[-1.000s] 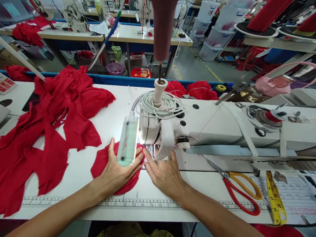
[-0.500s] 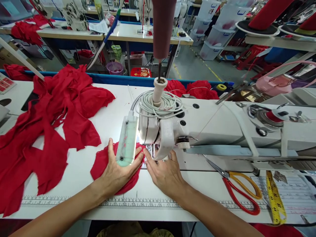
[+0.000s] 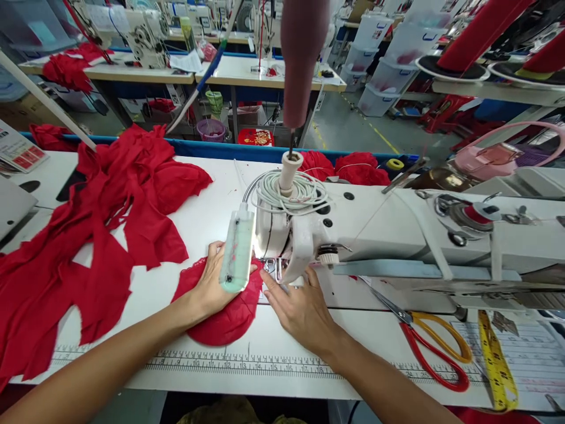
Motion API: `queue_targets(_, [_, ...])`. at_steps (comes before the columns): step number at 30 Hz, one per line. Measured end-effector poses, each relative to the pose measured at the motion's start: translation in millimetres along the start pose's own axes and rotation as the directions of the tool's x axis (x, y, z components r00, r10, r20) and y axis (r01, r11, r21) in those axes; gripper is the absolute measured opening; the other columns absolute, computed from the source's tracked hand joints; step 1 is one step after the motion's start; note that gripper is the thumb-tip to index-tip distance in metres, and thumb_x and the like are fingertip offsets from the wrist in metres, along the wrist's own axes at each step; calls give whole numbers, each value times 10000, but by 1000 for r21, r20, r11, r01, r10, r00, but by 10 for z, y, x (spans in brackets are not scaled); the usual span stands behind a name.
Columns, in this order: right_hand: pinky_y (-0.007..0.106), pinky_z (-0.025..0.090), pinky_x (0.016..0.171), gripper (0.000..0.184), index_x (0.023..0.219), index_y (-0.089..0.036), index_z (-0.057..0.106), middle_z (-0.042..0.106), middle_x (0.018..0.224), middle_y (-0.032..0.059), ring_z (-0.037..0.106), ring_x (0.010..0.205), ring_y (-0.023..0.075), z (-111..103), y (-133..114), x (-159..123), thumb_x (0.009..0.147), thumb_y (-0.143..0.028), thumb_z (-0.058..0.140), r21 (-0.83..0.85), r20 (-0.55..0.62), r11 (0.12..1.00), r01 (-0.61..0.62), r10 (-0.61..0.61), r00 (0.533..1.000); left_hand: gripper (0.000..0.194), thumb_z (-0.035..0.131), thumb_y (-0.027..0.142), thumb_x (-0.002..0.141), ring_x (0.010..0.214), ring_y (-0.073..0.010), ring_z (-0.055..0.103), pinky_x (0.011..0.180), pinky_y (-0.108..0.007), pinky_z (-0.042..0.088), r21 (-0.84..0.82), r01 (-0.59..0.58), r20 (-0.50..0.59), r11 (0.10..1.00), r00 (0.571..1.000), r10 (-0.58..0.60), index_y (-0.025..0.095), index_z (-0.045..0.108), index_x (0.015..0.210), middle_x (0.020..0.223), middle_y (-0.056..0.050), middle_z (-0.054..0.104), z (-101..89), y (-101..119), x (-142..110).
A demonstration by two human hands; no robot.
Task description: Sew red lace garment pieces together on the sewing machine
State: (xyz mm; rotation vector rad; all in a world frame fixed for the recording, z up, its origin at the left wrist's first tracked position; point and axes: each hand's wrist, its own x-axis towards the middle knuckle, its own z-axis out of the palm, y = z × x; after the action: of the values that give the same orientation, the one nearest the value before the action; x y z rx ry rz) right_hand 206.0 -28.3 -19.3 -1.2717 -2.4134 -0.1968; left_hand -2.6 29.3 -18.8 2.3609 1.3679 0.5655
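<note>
My left hand [image 3: 210,290] rests on a rounded red fabric piece [image 3: 223,324], partly hidden behind a pale green translucent lamp [image 3: 237,250]. Its visible fingers are apart. My right hand [image 3: 302,309] lies open beside the presser foot [image 3: 276,268] of a white sewing machine [image 3: 379,218]. Its index finger stretches toward the fabric's right edge, and the machine head covers some of its other fingers. The fabric's upper right edge reaches the presser foot.
Red cut fabric [image 3: 106,235] is heaped on the left of the table. Scissors [image 3: 435,347] with red and orange handles lie at the right, beside a yellow tape measure [image 3: 497,365]. A printed ruler [image 3: 238,362] runs along the front. Tied red bundles [image 3: 359,168] sit behind the machine.
The red piece has turned and now shows more below my left hand. My left hand's fingers have drawn in behind the lamp. My right hand stays beside the presser foot. The view has shifted slightly.
</note>
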Motion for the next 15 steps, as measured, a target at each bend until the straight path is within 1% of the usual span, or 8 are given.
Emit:
queue_targets(4, [389, 404, 903, 271, 1153, -140, 677, 710, 1002, 96, 617, 844, 200, 15, 4, -17, 1015, -215, 456, 116, -58, 991, 65, -58, 997, 184, 448, 156, 882, 996, -245, 532, 949, -450, 457, -56, -3, 31, 998, 1000, 4, 188, 629, 887, 1013, -74, 627, -32, 42, -74])
queue_targets(6, [383, 415, 895, 251, 1127, -155, 683, 712, 1061, 93, 622, 839, 195, 32, 0, -18, 1013, -241, 477, 122, -62, 990, 68, -60, 996, 204, 431, 126, 871, 1000, -241, 545, 956, -451, 458, -72, -14, 22, 997, 1000, 16, 193, 621, 903, 1034, -75, 632, -62, 62, -117])
queue_targets(9, [399, 416, 923, 253, 1156, -173, 674, 712, 1089, 90, 626, 827, 194, 41, -11, -9, 1008, -293, 508, 90, -58, 995, 53, -48, 997, 223, 433, 112, 867, 940, -225, 576, 936, -436, 477, -57, -17, -21, 998, 1000, 16, 201, 619, 952, 1020, -63, 647, -103, 76, -156])
queue_targets(11, [397, 421, 932, 264, 1176, -169, 664, 706, 1124, 88, 631, 832, 192, 32, -23, -1, 1011, -301, 505, 89, -44, 994, 59, -56, 997, 234, 428, 105, 871, 890, -215, 586, 931, -435, 481, -22, -30, -46, 999, 999, 29, 203, 625, 948, 970, -53, 654, -127, 80, -167])
queue_targets(15, [384, 450, 914, 285, 1183, -167, 662, 681, 1204, 106, 645, 884, 203, 16, -44, 7, 1015, -325, 494, 113, 3, 991, 65, -66, 998, 289, 386, 80, 880, 861, -219, 578, 989, -468, 453, 48, -81, -52, 996, 995, 84, 217, 637, 843, 809, -38, 627, -184, 84, -183])
